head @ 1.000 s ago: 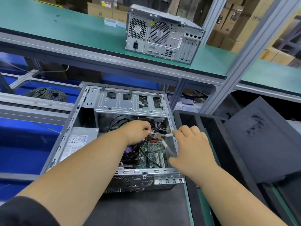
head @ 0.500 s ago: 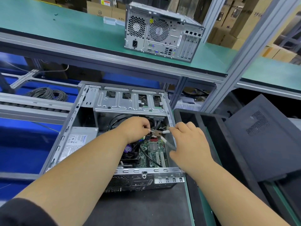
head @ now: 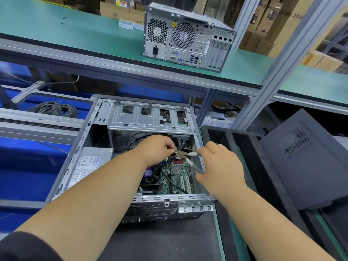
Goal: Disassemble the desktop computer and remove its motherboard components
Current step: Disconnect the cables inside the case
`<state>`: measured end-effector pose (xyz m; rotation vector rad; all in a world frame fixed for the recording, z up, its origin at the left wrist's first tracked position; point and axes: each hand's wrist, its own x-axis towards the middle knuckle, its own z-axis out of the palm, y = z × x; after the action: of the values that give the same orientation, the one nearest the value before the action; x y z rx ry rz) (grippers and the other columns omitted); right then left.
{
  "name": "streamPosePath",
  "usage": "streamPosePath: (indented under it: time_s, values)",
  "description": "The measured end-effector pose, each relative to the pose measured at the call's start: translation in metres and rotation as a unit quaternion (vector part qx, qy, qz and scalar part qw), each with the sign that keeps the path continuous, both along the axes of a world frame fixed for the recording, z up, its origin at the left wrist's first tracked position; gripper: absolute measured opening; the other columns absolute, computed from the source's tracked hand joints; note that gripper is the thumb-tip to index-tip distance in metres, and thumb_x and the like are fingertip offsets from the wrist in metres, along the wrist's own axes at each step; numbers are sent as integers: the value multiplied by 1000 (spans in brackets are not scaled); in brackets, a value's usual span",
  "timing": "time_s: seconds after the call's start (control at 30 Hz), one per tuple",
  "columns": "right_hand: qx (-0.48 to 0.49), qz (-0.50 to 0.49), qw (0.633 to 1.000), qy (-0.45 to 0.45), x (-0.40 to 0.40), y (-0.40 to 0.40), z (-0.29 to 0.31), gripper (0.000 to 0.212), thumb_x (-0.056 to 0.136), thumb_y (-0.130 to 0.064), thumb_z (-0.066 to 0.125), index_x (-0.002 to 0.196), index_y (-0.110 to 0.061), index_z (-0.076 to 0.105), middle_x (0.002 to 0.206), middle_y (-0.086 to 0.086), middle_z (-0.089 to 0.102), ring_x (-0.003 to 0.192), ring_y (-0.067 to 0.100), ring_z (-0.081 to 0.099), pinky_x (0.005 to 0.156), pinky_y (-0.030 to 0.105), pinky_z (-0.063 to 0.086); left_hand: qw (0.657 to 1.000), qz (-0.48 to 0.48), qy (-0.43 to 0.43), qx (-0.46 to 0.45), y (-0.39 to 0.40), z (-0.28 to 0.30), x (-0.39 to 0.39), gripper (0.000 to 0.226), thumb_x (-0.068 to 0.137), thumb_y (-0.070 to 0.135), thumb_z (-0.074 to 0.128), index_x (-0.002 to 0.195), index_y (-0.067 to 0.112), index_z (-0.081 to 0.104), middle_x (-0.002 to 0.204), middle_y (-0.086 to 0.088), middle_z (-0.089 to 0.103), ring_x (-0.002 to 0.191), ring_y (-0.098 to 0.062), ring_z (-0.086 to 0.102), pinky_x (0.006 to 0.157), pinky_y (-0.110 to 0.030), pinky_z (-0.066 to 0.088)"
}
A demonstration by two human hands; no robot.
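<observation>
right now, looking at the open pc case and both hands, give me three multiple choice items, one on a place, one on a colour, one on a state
1. Where does the second, closed computer tower stand?
A. on the green shelf above the open case
B. inside the black tray
C. on the blue floor

2. What colour is the motherboard in the open case?
A. red
B. green
C. white

3. What is the right hand doing?
A. resting flat on the case rim
B. gripping the handles of the pliers
C. hanging idle

Answers: 1 A, it sits on the green surface beyond the case. 2 B, the board shows green beside its white slots. 3 B, its fingers curl round the white-and-grey handles, the jaws pointing toward the left hand.
</observation>
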<state>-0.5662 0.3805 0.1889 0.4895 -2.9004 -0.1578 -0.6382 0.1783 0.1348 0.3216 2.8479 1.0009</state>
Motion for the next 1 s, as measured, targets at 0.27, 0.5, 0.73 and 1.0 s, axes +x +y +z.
streamPosePath:
  time_s: [0.27, 0.5, 0.73, 1.0]
  values:
    - [-10, 4, 1000, -2, 1, 0, 1, 41, 74, -42, 68, 111, -26, 63, 100, -8, 54, 90, 16, 55, 72, 30, 46, 999, 38, 17, -36, -2, -2, -3, 11, 93, 33, 57, 90, 31, 67, 83, 14, 61, 81, -10, 58, 64, -25, 40]
    - [-167, -58, 984, 31, 2, 9, 12, 60, 71, -48, 64, 127, -27, 55, 112, -7, 54, 100, 19, 50, 86, 36, 43, 996, 79, 10, 26, -3, 3, 0, 19, 94, 32, 54, 78, 29, 65, 72, 16, 58, 69, -3, 52, 54, -21, 33]
    - [-608, -182, 741, -220, 1, 35, 14, 39, 83, -44, 67, 120, -38, 57, 125, -15, 54, 116, 12, 52, 90, 35, 35, 971, 79, -10, 227, 16, 32, 21, 20, 96, 31, 55, 86, 26, 71, 69, 23, 64, 61, 7, 54, 58, -12, 39]
    - [-790, -213, 501, -282, 13, 122, 6, 47, 90, -38, 51, 131, -15, 55, 124, 9, 64, 109, 28, 61, 87, 43, 38, 945, -60, -89, 310, 107, 67, 54, 11, 87, 17, 70, 91, 25, 77, 83, 3, 75, 75, -3, 67, 67, -13, 50]
